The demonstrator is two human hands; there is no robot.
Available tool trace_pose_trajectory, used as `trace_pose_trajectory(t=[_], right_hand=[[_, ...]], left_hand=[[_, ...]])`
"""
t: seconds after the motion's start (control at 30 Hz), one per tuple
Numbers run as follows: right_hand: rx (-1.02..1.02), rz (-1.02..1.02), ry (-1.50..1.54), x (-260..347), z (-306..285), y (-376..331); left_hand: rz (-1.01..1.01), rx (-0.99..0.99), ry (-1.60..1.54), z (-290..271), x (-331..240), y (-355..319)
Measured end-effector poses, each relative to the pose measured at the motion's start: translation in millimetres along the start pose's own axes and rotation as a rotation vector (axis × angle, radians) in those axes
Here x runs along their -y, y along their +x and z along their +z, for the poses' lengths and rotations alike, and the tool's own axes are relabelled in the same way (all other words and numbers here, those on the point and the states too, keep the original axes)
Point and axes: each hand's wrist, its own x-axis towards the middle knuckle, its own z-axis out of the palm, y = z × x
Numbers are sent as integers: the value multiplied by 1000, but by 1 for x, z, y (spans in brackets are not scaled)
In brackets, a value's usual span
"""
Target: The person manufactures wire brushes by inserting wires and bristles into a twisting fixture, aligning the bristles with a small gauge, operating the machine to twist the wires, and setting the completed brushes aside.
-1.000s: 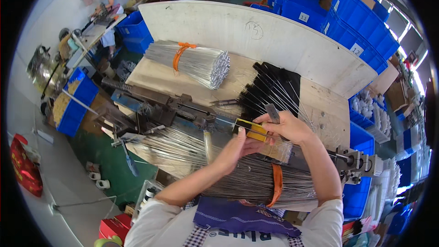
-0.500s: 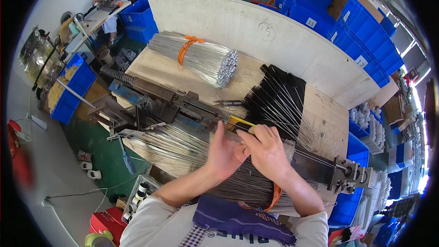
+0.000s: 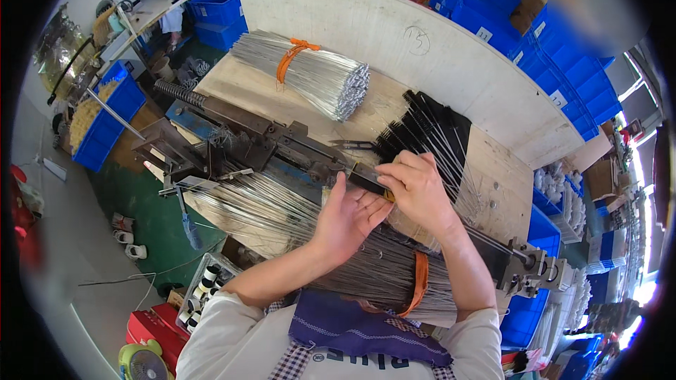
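Note:
Over the middle of the bench, my left hand (image 3: 343, 219) lies palm up, its fingers stretched out under a dark oblong piece (image 3: 367, 178) with a yellow edge. My right hand (image 3: 417, 186) is closed in a pinch at the right end of that piece; what its fingertips hold is hidden. Just left of both hands sits the head of a long steel machine (image 3: 282, 155), with a spring at its far end. Black twisted-wire brushes (image 3: 415, 130) lie on a black cloth beyond my right hand. Below my hands are loose wires (image 3: 260, 211) and a tied wire bundle (image 3: 384, 267).
A silver wire bundle (image 3: 310, 74) with an orange tie lies at the back, near scissors-like pliers (image 3: 353, 145). A pale board (image 3: 394, 28) walls the bench's far side. Blue bins (image 3: 486, 0) are stacked behind. The machine's clamp end (image 3: 531, 267) stands at right. Another person sits far left.
My right hand has lifted slightly up and away from my left, which has opened its fingers flatter. The dark oblong piece shows more now. The whole view has shifted a little.

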Motion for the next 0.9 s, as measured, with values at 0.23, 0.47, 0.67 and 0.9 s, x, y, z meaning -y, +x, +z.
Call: trace_pose_trajectory(t=[0.23,0.47,0.67,0.9], right_hand=[[-5,-39,-63,-2,-22,-17],[-23,-177,-103,25,-19,-14],[-104,-14,-3,3,-20,-2],[53,-6,-37,-1,-17,-7]], left_hand=[[-6,-35,56,15,-6,0],[-18,-21,43,7,-6,0],[3,-59,43,20,-6,-1],[-16,-12,60,15,-9,0]])
